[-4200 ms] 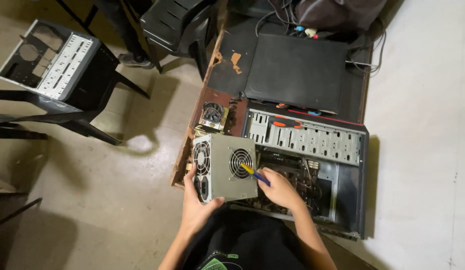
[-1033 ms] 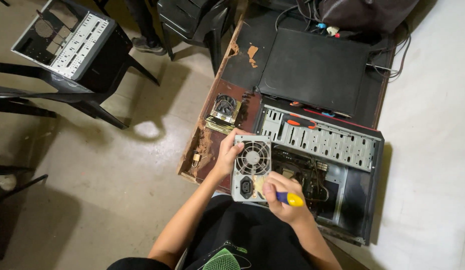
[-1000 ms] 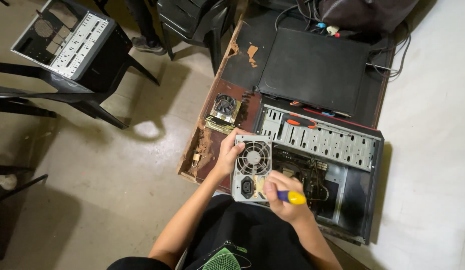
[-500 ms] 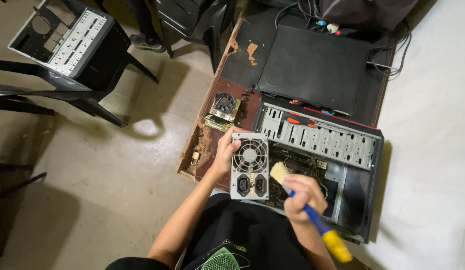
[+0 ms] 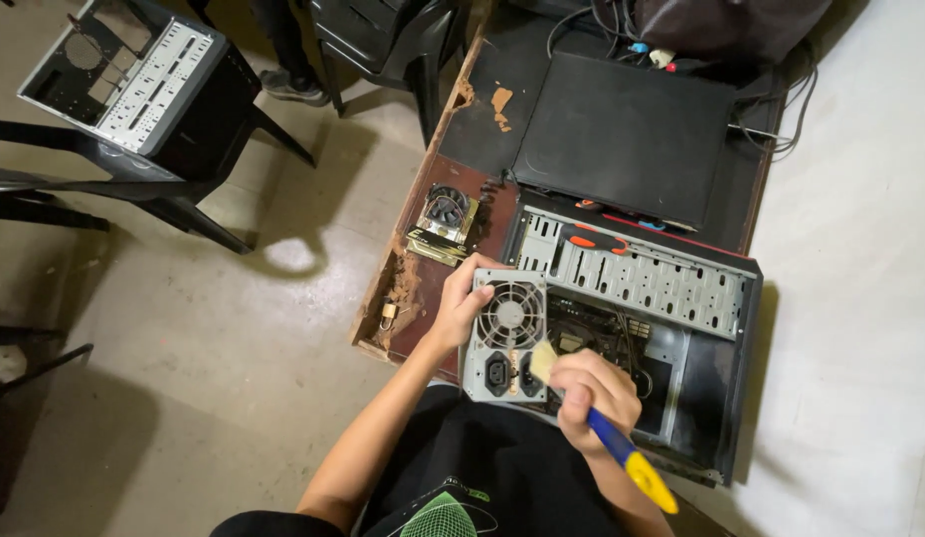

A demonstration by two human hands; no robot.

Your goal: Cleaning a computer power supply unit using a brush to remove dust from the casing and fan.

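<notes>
Head view, looking straight down. Left hand (image 5: 461, 303) grips the upper left edge of a grey power supply unit (image 5: 504, 335), fingers curled over its top corner; the unit sits just below frame centre, fan grille and two sockets facing up, against the left side of an open computer case (image 5: 671, 328). Right hand (image 5: 594, 388) is closed around a paintbrush (image 5: 612, 443) with a blue and yellow handle; bristles touch the unit's lower right face, beside a socket. Handle points to the lower right of frame.

The case lies on a worn brown table (image 5: 453, 184). A CPU cooler (image 5: 443, 217) rests on the table, just above the left hand. A flat black case panel (image 5: 622, 134) occupies upper centre. Upper left: another stripped computer chassis (image 5: 124, 85) on a black chair (image 5: 134, 189).
</notes>
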